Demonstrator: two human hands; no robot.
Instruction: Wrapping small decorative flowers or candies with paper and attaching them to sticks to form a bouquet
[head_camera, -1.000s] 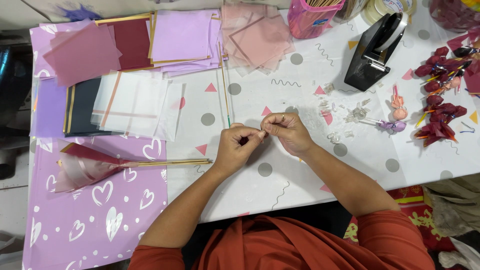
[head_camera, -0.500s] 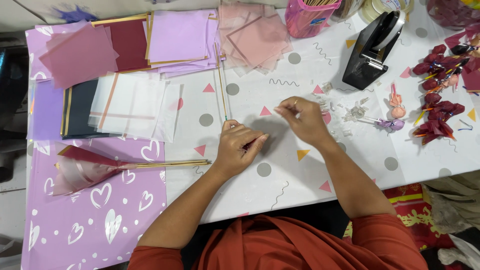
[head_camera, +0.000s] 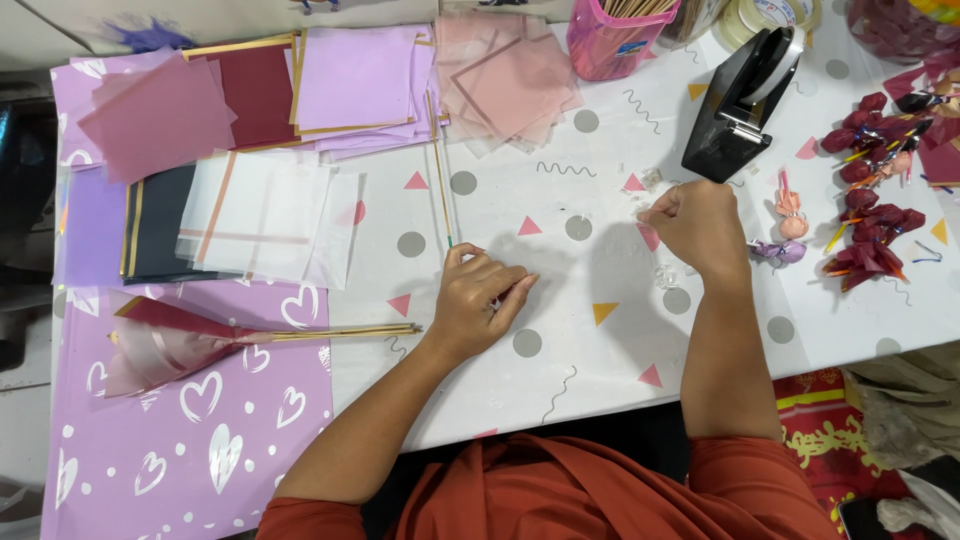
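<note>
Both hands down on the patterned surface (head_camera: 600, 360), mid craft work.
Paper squares (head_camera: 360, 75) fanned out left of the tape dispenser (head_camera: 735, 120), all within reach. Left hand (head_camera: 480, 300) curled, pinning a thin stick (head_camera: 441, 185). Right hand (head_camera: 695, 230) just below the dispenser, clenched; contents not visible.

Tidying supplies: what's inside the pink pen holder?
Thin wooden sticks poke out of the pink holder; its opaque wall hides anything lower down.

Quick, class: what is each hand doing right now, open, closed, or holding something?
Left hand: fingers curled on the white patterned tablecloth, beside thin wooden sticks; any hold cannot be told.
Right hand: closed fist near the black tape dispenser; contents hidden.
</note>
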